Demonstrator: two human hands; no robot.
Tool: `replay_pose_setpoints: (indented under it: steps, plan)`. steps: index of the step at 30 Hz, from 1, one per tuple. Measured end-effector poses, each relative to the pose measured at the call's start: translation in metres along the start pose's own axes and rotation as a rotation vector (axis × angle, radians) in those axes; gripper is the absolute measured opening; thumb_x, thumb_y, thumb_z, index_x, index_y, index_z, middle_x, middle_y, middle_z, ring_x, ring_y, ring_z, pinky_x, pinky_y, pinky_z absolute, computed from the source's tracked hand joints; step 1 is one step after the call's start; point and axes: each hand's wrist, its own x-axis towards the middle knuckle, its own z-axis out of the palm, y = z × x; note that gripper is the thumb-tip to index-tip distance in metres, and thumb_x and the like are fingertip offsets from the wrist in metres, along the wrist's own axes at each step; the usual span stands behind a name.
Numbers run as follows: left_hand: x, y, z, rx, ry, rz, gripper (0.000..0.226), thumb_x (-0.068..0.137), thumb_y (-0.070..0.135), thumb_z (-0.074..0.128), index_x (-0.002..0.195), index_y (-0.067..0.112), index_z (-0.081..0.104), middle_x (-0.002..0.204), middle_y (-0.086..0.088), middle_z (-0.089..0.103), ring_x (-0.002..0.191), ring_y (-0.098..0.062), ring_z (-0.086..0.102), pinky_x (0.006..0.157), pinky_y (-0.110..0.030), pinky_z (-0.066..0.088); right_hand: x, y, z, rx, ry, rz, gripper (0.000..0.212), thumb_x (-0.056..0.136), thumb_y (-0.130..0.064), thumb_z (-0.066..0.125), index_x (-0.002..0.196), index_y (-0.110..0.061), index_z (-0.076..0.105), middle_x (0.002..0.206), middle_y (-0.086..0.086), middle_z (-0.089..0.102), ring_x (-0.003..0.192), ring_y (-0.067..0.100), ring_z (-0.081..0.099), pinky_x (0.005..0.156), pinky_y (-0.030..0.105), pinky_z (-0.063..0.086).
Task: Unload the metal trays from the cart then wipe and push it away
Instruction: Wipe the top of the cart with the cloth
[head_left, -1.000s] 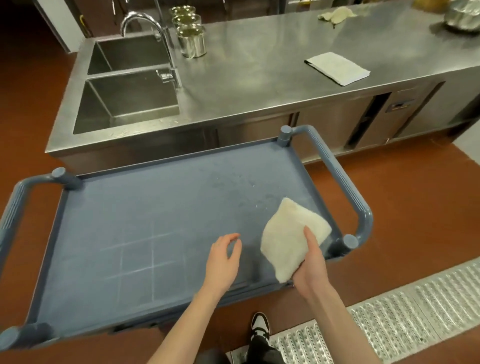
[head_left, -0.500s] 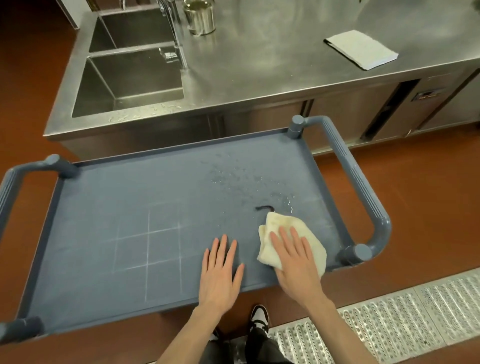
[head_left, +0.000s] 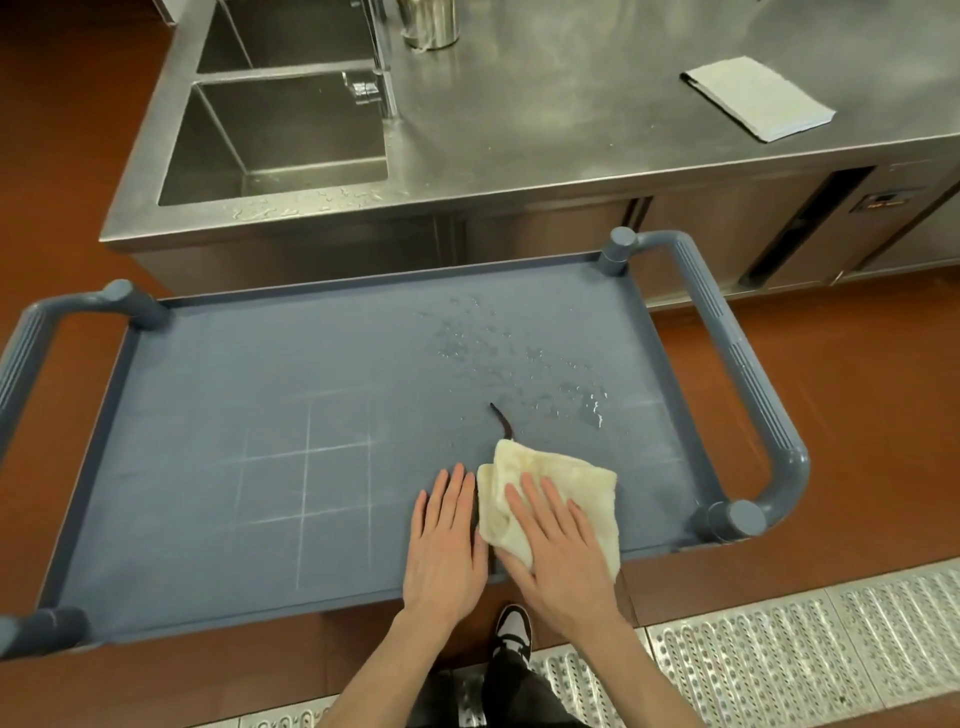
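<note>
1. Head view: I had the blue-grey cart (head_left: 218, 415) parked lengthwise in front of the steel counter (head_left: 545, 130), its top shelf bare of trays. No metal trays showed anywhere in this view.
2. My right hand (head_left: 558, 556) lay flat on a cream cloth (head_left: 587, 493), fingers straight and spread, pressing it onto the shelf near the front edge, toward the right end.
3. My left hand (head_left: 447, 545) rested palm down on the bare shelf just beside the cloth, fingers straight and close together, gripping nothing.
4. A short dark curved scrap (head_left: 503, 422) lay on the shelf, touching or nearly touching the far corner of the cloth; I could not tell what it was.
5. Water droplets (head_left: 519, 358) were scattered over the right far part of the shelf, beyond the cloth.
6. Faint pale grid lines (head_left: 306, 467) marked the shelf left of my hands.
7. The right cart handle (head_left: 737, 374) curved out over the red-brown floor (head_left: 857, 389).
8. On the counter I saw a double sink (head_left: 280, 135) with a tap (head_left: 382, 67), a metal can (head_left: 431, 23) cut off by the top edge, and a folded white towel (head_left: 758, 98) at the right.
9. A perforated metal grate (head_left: 805, 639) ran along the floor by my black-and-white shoe (head_left: 511, 631).
</note>
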Motion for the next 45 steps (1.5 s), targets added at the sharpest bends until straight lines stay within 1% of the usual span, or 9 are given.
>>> replay_pose_setpoints:
  steps: [3, 6, 10, 15, 21, 28, 34, 38, 45]
  plan:
    - [-0.001, 0.000, 0.000, 0.005, 0.007, -0.038, 0.061, 0.110, 0.043, 0.028, 0.168, 0.024, 0.025, 0.177, -0.001, 0.016, 0.164, -0.019, 0.008, 0.132, -0.046, 0.006, -0.003, 0.025, -0.008, -0.032, -0.013, 0.066, 0.075, 0.102, -0.070, 0.034, 0.165, -0.031, 0.025, 0.174, -0.008, 0.016, 0.162, 0.016, 0.015, 0.126, 0.042, 0.019]
    - [-0.002, -0.001, 0.001, 0.012, 0.019, -0.050, 0.061, 0.110, 0.045, 0.029, 0.168, 0.027, 0.025, 0.177, -0.001, 0.015, 0.165, -0.020, 0.007, 0.132, -0.048, 0.007, -0.005, 0.045, -0.022, -0.023, -0.036, 0.090, 0.083, 0.096, -0.083, 0.019, 0.166, -0.037, 0.019, 0.175, -0.012, 0.009, 0.162, 0.013, 0.005, 0.128, 0.041, 0.014]
    - [0.000, 0.002, -0.001, 0.013, 0.028, -0.052, 0.060, 0.109, 0.044, 0.029, 0.167, 0.026, 0.026, 0.176, -0.001, 0.018, 0.164, -0.021, 0.009, 0.133, -0.050, 0.012, 0.013, 0.049, -0.038, -0.015, 0.100, 0.128, 0.068, 0.104, -0.069, 0.026, 0.155, -0.030, 0.048, 0.165, -0.002, 0.040, 0.152, 0.024, 0.039, 0.117, 0.041, 0.033]
    - [0.001, 0.003, -0.001, 0.029, 0.030, -0.049, 0.060, 0.109, 0.042, 0.028, 0.167, 0.025, 0.027, 0.176, -0.002, 0.019, 0.164, -0.022, 0.012, 0.133, -0.051, 0.015, 0.034, 0.035, -0.017, -0.156, 0.038, 0.133, 0.078, 0.101, -0.074, 0.019, 0.166, -0.031, 0.022, 0.175, 0.000, 0.017, 0.163, 0.029, 0.009, 0.128, 0.053, 0.010]
    - [0.001, 0.003, 0.001, 0.062, 0.034, -0.048, 0.060, 0.110, 0.042, 0.025, 0.165, 0.021, 0.033, 0.174, -0.005, 0.026, 0.163, -0.026, 0.019, 0.130, -0.053, 0.023, 0.049, 0.002, -0.003, -0.128, -0.012, -0.017, 0.072, 0.106, -0.065, 0.018, 0.167, -0.028, 0.016, 0.176, 0.000, 0.010, 0.163, 0.026, 0.001, 0.128, 0.051, 0.010]
    - [0.002, 0.000, -0.001, -0.004, 0.031, -0.062, 0.061, 0.109, 0.045, 0.026, 0.167, 0.026, 0.026, 0.177, 0.002, 0.015, 0.165, -0.018, 0.006, 0.134, -0.045, 0.005, 0.045, 0.035, -0.008, -0.114, 0.045, 0.037, 0.080, 0.103, -0.072, 0.021, 0.168, -0.026, 0.013, 0.176, -0.007, 0.006, 0.163, 0.017, 0.001, 0.130, 0.045, 0.012]
    - [0.001, 0.000, -0.002, -0.034, 0.030, -0.077, 0.062, 0.108, 0.048, 0.023, 0.168, 0.029, 0.024, 0.177, 0.004, 0.014, 0.165, -0.016, 0.004, 0.134, -0.045, 0.004, 0.033, 0.098, -0.031, -0.145, 0.126, 0.241, 0.085, 0.098, -0.074, 0.029, 0.167, -0.026, 0.019, 0.174, -0.002, 0.020, 0.161, 0.026, 0.018, 0.126, 0.052, 0.021]
    - [0.001, 0.002, -0.002, -0.030, 0.033, -0.081, 0.062, 0.108, 0.048, 0.023, 0.168, 0.030, 0.024, 0.177, 0.005, 0.014, 0.165, -0.015, 0.004, 0.134, -0.044, 0.004, 0.032, 0.103, -0.033, -0.139, 0.151, 0.443, 0.086, 0.096, -0.078, 0.028, 0.167, -0.031, 0.015, 0.175, -0.001, 0.018, 0.162, 0.028, 0.009, 0.126, 0.060, 0.008]
    - [0.003, 0.005, 0.001, -0.007, 0.039, -0.075, 0.061, 0.109, 0.041, 0.027, 0.167, 0.024, 0.027, 0.176, 0.000, 0.018, 0.165, -0.020, 0.008, 0.133, -0.050, 0.013, 0.039, 0.085, -0.022, -0.120, 0.109, 0.408, 0.079, 0.101, -0.070, 0.021, 0.167, -0.029, 0.007, 0.176, -0.002, 0.011, 0.162, 0.032, 0.002, 0.124, 0.069, 0.009]
